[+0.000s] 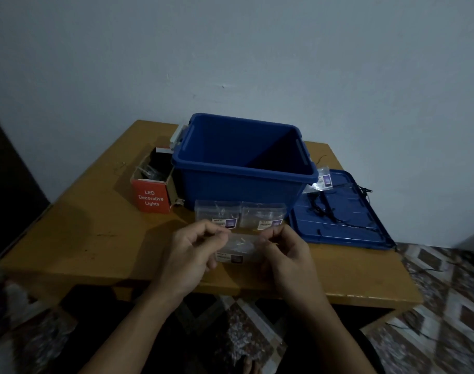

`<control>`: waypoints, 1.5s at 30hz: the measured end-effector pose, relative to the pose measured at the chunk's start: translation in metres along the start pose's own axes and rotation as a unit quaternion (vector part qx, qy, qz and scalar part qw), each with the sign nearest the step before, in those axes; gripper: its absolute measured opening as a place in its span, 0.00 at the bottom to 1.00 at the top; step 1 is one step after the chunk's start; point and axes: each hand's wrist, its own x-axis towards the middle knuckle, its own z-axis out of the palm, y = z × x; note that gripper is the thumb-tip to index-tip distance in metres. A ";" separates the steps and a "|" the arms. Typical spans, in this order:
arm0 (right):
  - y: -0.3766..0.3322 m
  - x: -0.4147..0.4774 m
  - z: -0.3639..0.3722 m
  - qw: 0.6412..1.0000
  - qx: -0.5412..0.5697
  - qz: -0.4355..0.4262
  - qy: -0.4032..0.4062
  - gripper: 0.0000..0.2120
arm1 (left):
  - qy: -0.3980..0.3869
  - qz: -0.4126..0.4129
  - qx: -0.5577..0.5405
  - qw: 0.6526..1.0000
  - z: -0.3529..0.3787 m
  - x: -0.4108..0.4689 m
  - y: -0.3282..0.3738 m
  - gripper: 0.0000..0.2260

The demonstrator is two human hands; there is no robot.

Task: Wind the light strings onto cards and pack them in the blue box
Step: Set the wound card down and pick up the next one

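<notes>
Well beyond the left hand and off to its left, a red carton (151, 195) printed "LED Decorative Lights" is seen standing open-topped on the wooden table (82, 238), with pale wiring bundled inside. The left hand (191, 252) is held over the near part of the table, its thumb and curled fingers pinching the left top corner of a clear packet (239, 249). The opposite corner is pinched the same way by the right hand (288, 252), so the packet is held up between the two.

Just beyond the hands, two more clear packets (218, 213) are laid side by side close against the front wall of the blue box (238, 182); whether they touch it cannot be told. The box stands open, and nothing can be made out inside. Beyond the right hand and to its right, the blue lid (365, 222) lies flat, with a dark light string (324, 209) spread loose on it and a small packet (321, 182) at its far corner.

The held packet is judged light, thin and slippery, best opened at its top seam. The string inside is likely fine, limp and easily tangled, so it should be drawn out by the wire, not the bulbs.
</notes>
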 end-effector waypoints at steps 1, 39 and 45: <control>0.000 0.001 0.000 1.000 0.003 0.004 0.000 0.05 | 0.005 -0.003 -0.006 1.000 0.000 0.000 0.000 0.08; -0.002 0.025 0.048 0.987 0.083 0.092 0.099 0.13 | 0.228 -0.094 -0.051 0.968 0.001 0.008 0.003 0.11; -0.004 0.022 0.049 0.982 0.112 0.092 0.120 0.16 | 0.218 -0.110 -0.110 0.963 -0.002 0.009 0.009 0.12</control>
